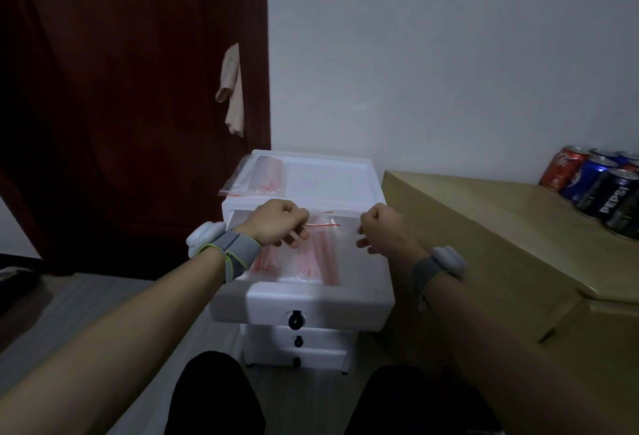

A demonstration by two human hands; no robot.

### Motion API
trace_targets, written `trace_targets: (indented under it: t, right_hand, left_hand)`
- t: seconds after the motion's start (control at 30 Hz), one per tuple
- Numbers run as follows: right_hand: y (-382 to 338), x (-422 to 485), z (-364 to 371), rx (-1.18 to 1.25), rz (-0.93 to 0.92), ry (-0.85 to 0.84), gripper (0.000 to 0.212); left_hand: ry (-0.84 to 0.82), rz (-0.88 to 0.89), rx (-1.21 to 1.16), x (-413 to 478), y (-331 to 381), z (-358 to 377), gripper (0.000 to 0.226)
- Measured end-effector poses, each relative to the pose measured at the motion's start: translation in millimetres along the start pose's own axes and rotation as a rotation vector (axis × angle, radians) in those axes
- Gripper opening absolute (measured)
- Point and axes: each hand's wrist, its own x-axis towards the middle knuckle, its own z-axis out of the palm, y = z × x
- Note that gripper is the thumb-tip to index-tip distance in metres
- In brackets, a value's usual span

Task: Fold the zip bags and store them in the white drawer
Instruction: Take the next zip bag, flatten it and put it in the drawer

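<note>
Nearest the camera, the person's dark-clad knees (214,396) framed the foot of a white chest (297,348) whose two lower drawers were closed. Above them the top drawer (311,306) stood pulled out, with a black knob on its front. Inside lay a pile of clear zip bags (311,262) with red seal strips. Both bare forearms reached over the drawer, each with a grey wrist strap (238,251) carrying a white unit. The left hand (276,223) and the right hand (380,227) held one clear bag (332,227) between them, just above the pile; each hand was curled, its fingers pinched shut on an end of the bag. On the chest's top, at its left side, lay a stack of bags (259,175), its edge overhanging. To the right stood a tan cabinet (484,227), with soda cans (598,185) at its far corner. Behind were a dark red door (121,89), with a beige cloth (231,89) hanging on it, and a pale wall (449,54).
</note>
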Motion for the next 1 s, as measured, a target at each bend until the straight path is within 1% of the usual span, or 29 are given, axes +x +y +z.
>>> trace_targets:
  t: [0.1,0.13,0.23,0.3,0.37,0.4,0.47,0.5,0.57,0.6,0.63,0.67,0.73,0.77,0.83,0.87,0.9,0.93,1.0]
  right_hand:
    - [-6.1,-2.2,5.7,0.077,0.064,-0.06,0.019]
    - [-8.3,-3.1,7.4,0.09,0.087,-0.076,0.023]
    - [-14.5,-4.7,10.1,0.057,0.157,-0.133,0.048]
    - [-17.5,-6.5,10.4,-0.002,0.201,-0.205,0.056]
    - [-17.3,-8.3,9.7,0.023,0.242,-0.312,0.051]
    - [-15.5,-9.0,9.8,0.071,0.251,-0.353,0.043]
    - [-9.9,-11.3,10.5,0.143,0.243,-0.36,0.027]
    - [-6.0,-10.7,10.8,0.164,0.235,-0.337,0.026]
    - [-0.4,-8.4,10.6,0.204,0.235,-0.299,0.028]
    - [0.7,-7.7,9.2,0.223,0.236,-0.291,0.028]
    - [0.7,-6.4,7.1,0.243,0.236,-0.288,0.028]
    - [-0.3,-4.5,4.6,0.269,0.234,-0.285,0.028]
    - [-7.1,-3.8,0.4,0.327,0.228,-0.279,0.026]
    - [-11.3,-3.5,-1.2,0.35,0.222,-0.276,0.024]
    - [-18.3,-3.4,-2.8,0.411,0.203,-0.294,0.02]
    - [-20.5,-4.0,-3.2,0.446,0.194,-0.314,0.018]
    - [-23.0,-5.1,-4.2,0.48,0.183,-0.334,0.017]
    - [-23.3,-4.7,-3.6,0.495,0.173,-0.341,0.016]
    - [-21.6,-3.2,-2.6,0.475,0.149,-0.294,0.017]
  left_hand:
    - [-0.05,-0.009,-0.044,0.7,3.9,4.0,0.011]
    - [-0.054,-0.003,-0.061,0.6,4.9,7.1,0.01]
    - [-0.054,0.019,-0.1,2.1,6.4,14.9,0.01]
    - [-0.074,0.041,-0.134,3.9,6.2,17.2,0.011]
    - [-0.109,0.054,-0.168,6.5,4.9,18.9,0.013]
    - [-0.125,0.055,-0.175,7.4,3.2,19.3,0.013]
    - [-0.141,0.05,-0.191,7.2,-2.7,18.2,0.006]
    - [-0.14,0.043,-0.218,7.5,-7.1,17.3,0.005]
    - [-0.117,0.003,-0.289,8.6,-19.4,15.4,0.027]
    - [-0.095,-0.012,-0.274,9.9,-25.7,15.0,0.038]
    - [-0.072,-0.011,-0.2,11.7,-31.5,15.2,0.047]
    - [-0.079,-0.008,-0.07,12.4,-35.3,15.0,0.058]
    - [-0.145,0.004,0.2,12.3,-37.6,18.4,0.087]
    - [-0.168,0.03,0.299,13.3,-37.0,21.6,0.103]
    - [-0.179,0.094,0.389,14.0,-30.4,27.8,0.128]
    - [-0.166,0.129,0.378,14.0,-26.6,30.8,0.131]
    - [-0.135,0.161,0.339,16.6,-23.7,32.8,0.125]
    - [-0.094,0.187,0.315,19.0,-22.9,33.9,0.111]
    - [-0.021,0.214,0.394,21.7,-22.6,33.1,0.08]
